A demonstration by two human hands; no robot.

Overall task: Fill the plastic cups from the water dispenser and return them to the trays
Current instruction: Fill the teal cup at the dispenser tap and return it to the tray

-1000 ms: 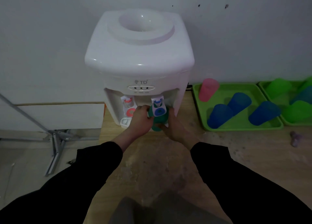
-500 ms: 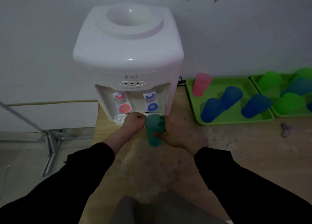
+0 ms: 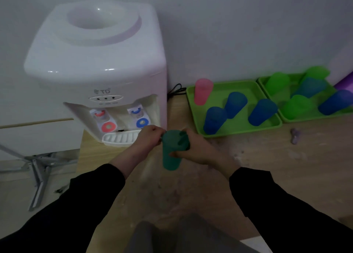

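A white water dispenser (image 3: pixel 99 61) stands on the wooden table, with a red tap (image 3: pixel 107 125) and a blue tap (image 3: pixel 142 122) above its drip tray (image 3: pixel 120 138). My right hand (image 3: pixel 193 149) grips a teal green cup (image 3: pixel 171 153), upright, just in front of and right of the drip tray. My left hand (image 3: pixel 150 136) touches the cup's rim from the left with closed fingers. A green tray (image 3: pixel 242 130) to the right holds a pink cup (image 3: pixel 202 91) and three blue cups (image 3: pixel 236 103). A second green tray (image 3: pixel 298 117) holds green and blue cups.
The wooden table (image 3: pixel 286 166) is stained around the hands. A small purple object (image 3: pixel 295 136) lies in front of the trays. A black cable (image 3: pixel 175 90) runs behind the dispenser. A metal stand (image 3: pixel 38 168) is on the floor at left.
The teal cup has come away from under the blue tap, down and toward me, and both hands moved with it. My view shifted, so the dispenser sits further left.
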